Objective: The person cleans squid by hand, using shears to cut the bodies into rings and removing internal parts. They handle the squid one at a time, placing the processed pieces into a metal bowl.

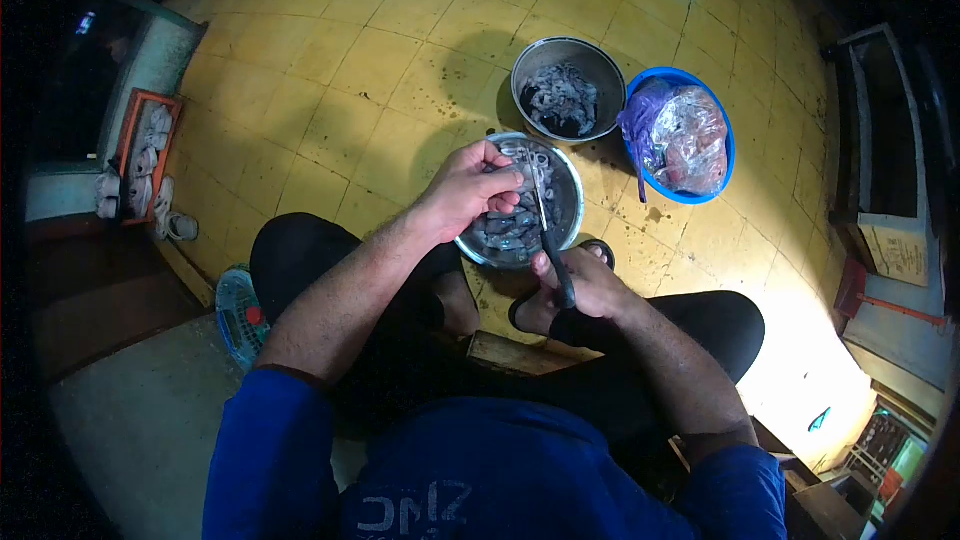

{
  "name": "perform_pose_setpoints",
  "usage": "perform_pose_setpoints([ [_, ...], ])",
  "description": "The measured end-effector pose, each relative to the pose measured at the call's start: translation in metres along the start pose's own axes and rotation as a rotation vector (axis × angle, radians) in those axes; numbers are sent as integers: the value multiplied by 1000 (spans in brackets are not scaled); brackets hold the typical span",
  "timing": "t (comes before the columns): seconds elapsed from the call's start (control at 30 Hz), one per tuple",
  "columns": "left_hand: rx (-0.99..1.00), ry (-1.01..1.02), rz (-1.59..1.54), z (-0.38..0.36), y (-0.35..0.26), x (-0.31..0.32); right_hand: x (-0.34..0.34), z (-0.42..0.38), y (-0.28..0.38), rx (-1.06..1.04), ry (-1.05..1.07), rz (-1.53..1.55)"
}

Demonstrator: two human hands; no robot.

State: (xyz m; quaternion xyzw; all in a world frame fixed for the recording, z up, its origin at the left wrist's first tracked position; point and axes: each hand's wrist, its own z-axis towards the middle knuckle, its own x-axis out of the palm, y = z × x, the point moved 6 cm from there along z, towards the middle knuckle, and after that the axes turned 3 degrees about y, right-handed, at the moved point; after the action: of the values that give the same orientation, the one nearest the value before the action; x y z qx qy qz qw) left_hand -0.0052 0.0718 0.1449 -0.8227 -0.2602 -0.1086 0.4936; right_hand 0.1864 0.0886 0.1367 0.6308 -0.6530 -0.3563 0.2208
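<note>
My left hand (472, 192) is pinched closed over a metal bowl (574, 202), its fingers on what looks like a grey shrimp, mostly hidden by them. In my right hand (590, 283) is a pair of scissors (548, 232) with black handles. The metal blades point up and away over the bowl, close to the left fingertips. Greyish shrimp (512, 232) fill the bowl, which stands on the floor between my feet.
Just beyond the bowl stands a deeper metal pot (522, 100) with more greyish pieces in dark liquid. To its right, a blue basin (733, 145) holds clear and purple plastic bags. A shoe rack (128, 145) is at the left; yellow tiles (420, 70) cover the floor.
</note>
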Motion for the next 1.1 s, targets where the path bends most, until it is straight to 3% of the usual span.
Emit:
perform_pose_setpoints([
  [0.8,21,-27,3,-2,-3,0,-1,0,-6,18,-102,-152],
  [0.97,-155,38,180,-6,10,9,-5,-3,4,-13,-145,-194],
  [1.1,-133,39,175,-3,10,4,-6,-5,9,-38,-138,-198],
])
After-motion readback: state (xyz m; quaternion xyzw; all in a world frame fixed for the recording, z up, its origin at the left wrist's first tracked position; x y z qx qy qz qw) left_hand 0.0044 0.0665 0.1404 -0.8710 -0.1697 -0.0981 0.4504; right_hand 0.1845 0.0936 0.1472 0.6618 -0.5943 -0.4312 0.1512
